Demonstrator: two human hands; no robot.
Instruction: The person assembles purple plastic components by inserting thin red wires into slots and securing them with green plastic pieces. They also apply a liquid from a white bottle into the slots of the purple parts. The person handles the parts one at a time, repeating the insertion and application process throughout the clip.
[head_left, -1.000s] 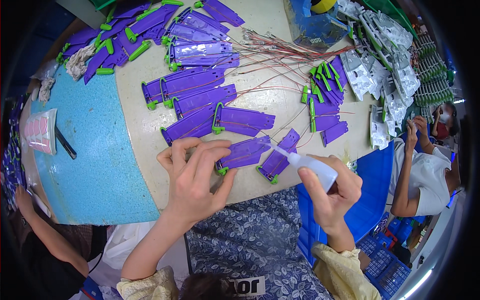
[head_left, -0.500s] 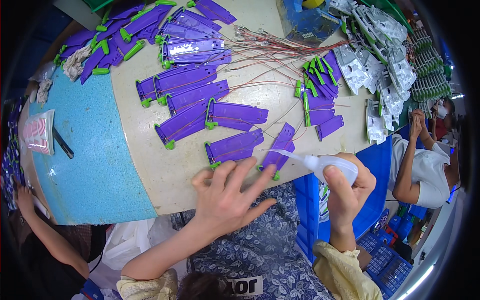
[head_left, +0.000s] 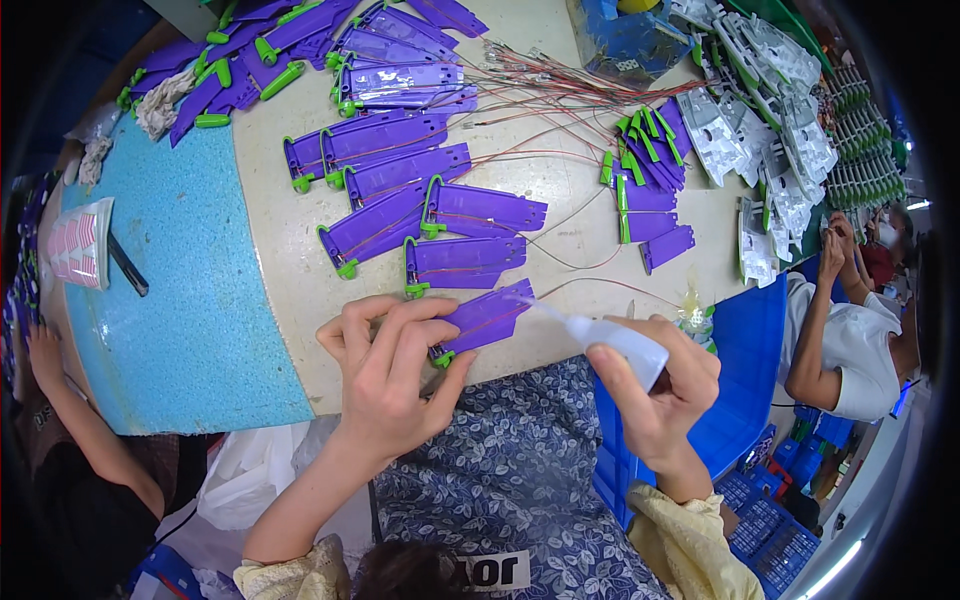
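Note:
My left hand (head_left: 395,370) grips a purple plastic piece (head_left: 490,318) by its green end, at the table's near edge, fingers curled over it and thumb below. A thin red wire lies along this piece and runs off to the right. In my right hand (head_left: 665,395) is a translucent white squeeze bottle (head_left: 628,348), tilted so its thin nozzle is over the piece's far end. I cannot tell whether the tip touches. Just beyond lie similar wired purple pieces with green ends (head_left: 465,258), in a row leading away.
Bundled red wires (head_left: 560,85) spread across the table's far side. Purple and green parts (head_left: 650,160) and grey plastic shells (head_left: 765,150) pile up at right. A blue mat (head_left: 180,300) covers the left. A blue crate (head_left: 745,345) stands at right; co-workers are on both sides.
The purple piece under my left hand has turned and shifted left, and that hand now grips its green end. The bottle has moved left and nearer me. Another wired piece sits slightly farther away.

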